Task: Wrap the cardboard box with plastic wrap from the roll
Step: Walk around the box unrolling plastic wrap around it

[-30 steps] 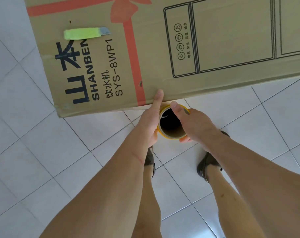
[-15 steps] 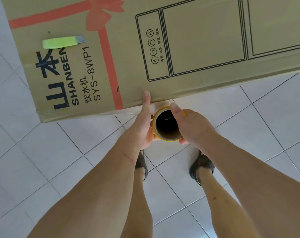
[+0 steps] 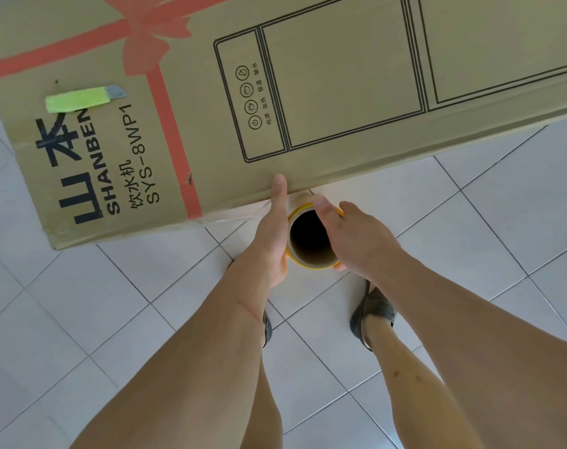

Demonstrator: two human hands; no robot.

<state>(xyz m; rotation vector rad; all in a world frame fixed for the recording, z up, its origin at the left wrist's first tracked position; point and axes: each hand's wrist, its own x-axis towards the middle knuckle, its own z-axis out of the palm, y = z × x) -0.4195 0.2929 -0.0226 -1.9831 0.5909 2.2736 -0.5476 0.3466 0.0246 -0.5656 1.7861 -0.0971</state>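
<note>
A long cardboard box point(image 3: 324, 92) with a red ribbon print and black lettering lies across the top of the head view. The plastic wrap roll point(image 3: 309, 257) stands on end against the box's near side; I look down its dark core with a yellow rim. My left hand point(image 3: 274, 241) grips the roll's left side, its thumb resting on the box's top edge. My right hand point(image 3: 360, 238) holds the roll's right side, thumb over the rim. A thin film of wrap point(image 3: 240, 215) stretches left from the roll along the box's near side.
A green utility knife point(image 3: 81, 98) lies on top of the box near its left end. White floor tiles point(image 3: 81, 319) spread all around. My two feet in dark sandals point(image 3: 373, 314) stand just behind the roll.
The roll and both hands have slid to the right along the box's near side, and the box looks shifted left in the view. The grip on the roll is unchanged.
</note>
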